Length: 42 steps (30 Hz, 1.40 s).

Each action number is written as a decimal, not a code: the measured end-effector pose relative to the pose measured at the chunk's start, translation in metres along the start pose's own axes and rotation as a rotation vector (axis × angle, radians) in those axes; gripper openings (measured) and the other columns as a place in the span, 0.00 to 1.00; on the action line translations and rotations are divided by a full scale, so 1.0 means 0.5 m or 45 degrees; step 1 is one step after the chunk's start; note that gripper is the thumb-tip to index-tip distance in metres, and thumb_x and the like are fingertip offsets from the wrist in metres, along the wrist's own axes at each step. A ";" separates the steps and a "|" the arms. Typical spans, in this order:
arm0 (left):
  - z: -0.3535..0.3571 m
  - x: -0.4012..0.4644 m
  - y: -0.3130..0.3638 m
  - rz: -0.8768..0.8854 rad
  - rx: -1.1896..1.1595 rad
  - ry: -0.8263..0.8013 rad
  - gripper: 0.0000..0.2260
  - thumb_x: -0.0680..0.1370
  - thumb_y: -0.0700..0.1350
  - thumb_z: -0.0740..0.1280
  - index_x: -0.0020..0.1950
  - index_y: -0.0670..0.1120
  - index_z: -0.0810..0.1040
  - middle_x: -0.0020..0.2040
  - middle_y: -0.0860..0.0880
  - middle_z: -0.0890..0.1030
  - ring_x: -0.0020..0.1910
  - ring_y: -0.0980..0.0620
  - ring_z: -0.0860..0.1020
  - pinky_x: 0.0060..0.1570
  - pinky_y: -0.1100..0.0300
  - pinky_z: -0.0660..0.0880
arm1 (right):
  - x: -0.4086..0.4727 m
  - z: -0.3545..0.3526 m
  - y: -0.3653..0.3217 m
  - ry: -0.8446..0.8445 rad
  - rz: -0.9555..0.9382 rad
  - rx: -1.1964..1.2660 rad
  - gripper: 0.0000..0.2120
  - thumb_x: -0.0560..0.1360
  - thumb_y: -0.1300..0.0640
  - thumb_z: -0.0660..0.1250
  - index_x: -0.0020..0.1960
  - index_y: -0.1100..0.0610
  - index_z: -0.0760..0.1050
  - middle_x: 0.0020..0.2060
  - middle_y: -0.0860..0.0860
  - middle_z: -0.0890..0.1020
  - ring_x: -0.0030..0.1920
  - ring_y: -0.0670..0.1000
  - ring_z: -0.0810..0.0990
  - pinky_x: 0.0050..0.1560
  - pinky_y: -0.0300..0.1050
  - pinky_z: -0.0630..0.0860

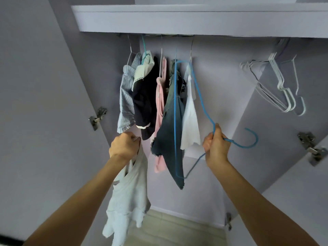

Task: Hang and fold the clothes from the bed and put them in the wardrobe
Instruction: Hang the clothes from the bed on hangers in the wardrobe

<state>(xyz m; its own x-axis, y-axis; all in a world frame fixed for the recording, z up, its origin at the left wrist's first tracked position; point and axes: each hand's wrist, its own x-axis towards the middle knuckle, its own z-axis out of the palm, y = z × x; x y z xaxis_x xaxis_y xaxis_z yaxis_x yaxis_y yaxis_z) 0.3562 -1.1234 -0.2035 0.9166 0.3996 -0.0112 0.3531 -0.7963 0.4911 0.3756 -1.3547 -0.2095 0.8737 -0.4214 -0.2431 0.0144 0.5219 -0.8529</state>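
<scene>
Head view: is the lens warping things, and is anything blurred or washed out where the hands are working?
Head view: strong wide-angle bowing, the wardrobe shelf and doors lean and curve; light is soft and even, no glare; the blue hanger in the right hand is crisp; the white top gripped by the left hand blurs at its lower hem.

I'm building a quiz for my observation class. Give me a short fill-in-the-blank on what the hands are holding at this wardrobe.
1. The right hand holds a wire hanger coloured ____.
2. The left hand grips a ____ garment that hangs below it.
3. The empty white hangers hang to the ____ of the hung clothes.
4. The blue hanger carries ____ garment.

Missing words: blue; white; right; no
</scene>
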 end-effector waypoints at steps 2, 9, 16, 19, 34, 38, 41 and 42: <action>-0.004 0.003 -0.009 -0.071 -0.106 -0.040 0.09 0.77 0.46 0.61 0.45 0.43 0.79 0.42 0.42 0.80 0.41 0.41 0.75 0.40 0.55 0.73 | -0.014 0.034 -0.009 -0.108 0.138 0.131 0.22 0.79 0.54 0.59 0.30 0.53 0.55 0.17 0.47 0.58 0.17 0.44 0.56 0.19 0.36 0.55; -0.023 -0.003 -0.023 -0.068 -0.167 -0.053 0.10 0.76 0.41 0.61 0.45 0.36 0.78 0.44 0.38 0.80 0.40 0.40 0.73 0.40 0.55 0.71 | -0.069 0.140 -0.011 -0.298 0.227 0.336 0.20 0.79 0.57 0.55 0.28 0.55 0.57 0.17 0.47 0.57 0.18 0.46 0.53 0.21 0.37 0.52; -0.058 -0.026 -0.008 0.027 -0.420 -0.022 0.09 0.77 0.43 0.63 0.40 0.41 0.78 0.34 0.47 0.76 0.35 0.48 0.71 0.31 0.61 0.67 | -0.101 0.180 0.012 -0.324 0.091 0.192 0.23 0.79 0.54 0.59 0.28 0.54 0.55 0.17 0.46 0.57 0.19 0.45 0.54 0.23 0.39 0.52; -0.088 -0.030 0.001 0.104 -0.627 -0.050 0.11 0.77 0.45 0.66 0.35 0.46 0.77 0.30 0.51 0.74 0.32 0.53 0.69 0.32 0.64 0.66 | -0.097 0.169 0.040 -0.335 -0.035 0.016 0.25 0.79 0.54 0.60 0.26 0.55 0.57 0.17 0.46 0.61 0.20 0.45 0.57 0.25 0.38 0.57; -0.164 -0.028 -0.040 0.210 -0.718 -0.067 0.11 0.78 0.42 0.66 0.42 0.34 0.78 0.34 0.44 0.71 0.36 0.50 0.67 0.39 0.59 0.65 | -0.020 0.175 0.022 -0.647 0.244 0.293 0.27 0.79 0.59 0.56 0.22 0.55 0.56 0.15 0.47 0.57 0.17 0.45 0.55 0.21 0.37 0.54; -0.148 -0.027 -0.053 0.199 -0.600 -0.073 0.10 0.78 0.42 0.66 0.41 0.37 0.79 0.34 0.45 0.72 0.35 0.52 0.67 0.39 0.60 0.65 | -0.044 0.215 -0.010 -0.871 0.307 0.371 0.31 0.79 0.59 0.53 0.17 0.53 0.56 0.14 0.47 0.56 0.16 0.45 0.55 0.19 0.37 0.54; -0.157 -0.038 -0.048 0.255 -0.621 -0.072 0.10 0.78 0.40 0.66 0.36 0.46 0.80 0.31 0.54 0.74 0.32 0.59 0.68 0.38 0.69 0.66 | -0.057 0.242 0.001 -0.899 0.321 0.312 0.31 0.79 0.60 0.54 0.17 0.53 0.57 0.14 0.46 0.57 0.17 0.45 0.54 0.20 0.37 0.52; -0.167 -0.043 -0.044 0.283 -0.627 -0.065 0.12 0.78 0.39 0.66 0.35 0.48 0.78 0.30 0.57 0.73 0.31 0.61 0.68 0.37 0.71 0.66 | -0.060 0.251 0.013 -0.896 0.334 0.270 0.31 0.79 0.61 0.54 0.17 0.53 0.56 0.14 0.46 0.57 0.17 0.45 0.54 0.21 0.37 0.51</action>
<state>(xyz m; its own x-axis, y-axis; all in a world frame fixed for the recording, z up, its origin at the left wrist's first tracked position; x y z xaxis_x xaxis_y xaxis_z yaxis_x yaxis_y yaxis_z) 0.3130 -1.0765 -0.1414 0.9714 0.2139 0.1033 0.0315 -0.5471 0.8365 0.4105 -1.2458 -0.1498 0.9633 0.2680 -0.0137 -0.2045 0.7000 -0.6842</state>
